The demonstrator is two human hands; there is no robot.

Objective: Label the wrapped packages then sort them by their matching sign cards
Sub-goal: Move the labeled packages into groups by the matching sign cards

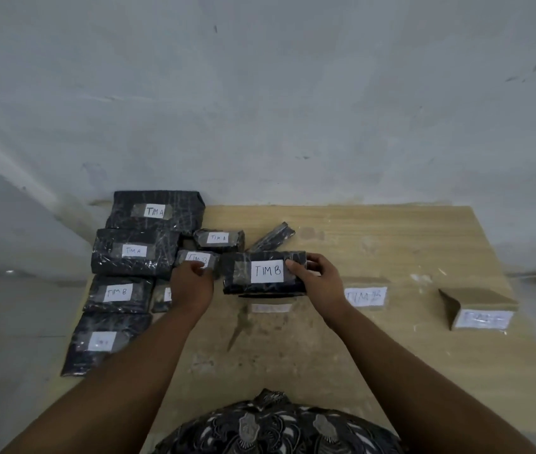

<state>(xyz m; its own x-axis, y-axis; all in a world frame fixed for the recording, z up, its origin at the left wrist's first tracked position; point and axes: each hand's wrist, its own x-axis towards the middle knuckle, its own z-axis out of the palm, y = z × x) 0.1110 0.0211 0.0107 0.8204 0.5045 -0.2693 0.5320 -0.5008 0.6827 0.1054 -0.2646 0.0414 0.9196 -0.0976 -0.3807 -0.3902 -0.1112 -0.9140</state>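
Observation:
My right hand (317,276) grips the right end of a black wrapped package with a white "TIM B" label (260,273), held just above the wooden table (391,244). My left hand (193,283) rests its fingers on a small black package labelled "TIM B" (198,258). Several more labelled black packages lie at the left: two large "TIM A" ones (155,211) (134,252), a small "TIM A" (219,239), a "TIM B" (117,293) and one with a blurred label (103,342). A folded sign card "TIM B" (365,296) stands right of my right hand.
A second folded cardboard sign card (483,314) stands at the far right, its writing blurred. A third card (270,308) lies partly under the held package. A thin black wrapped item (271,239) lies unlabelled behind it. A white wall rises directly behind the table.

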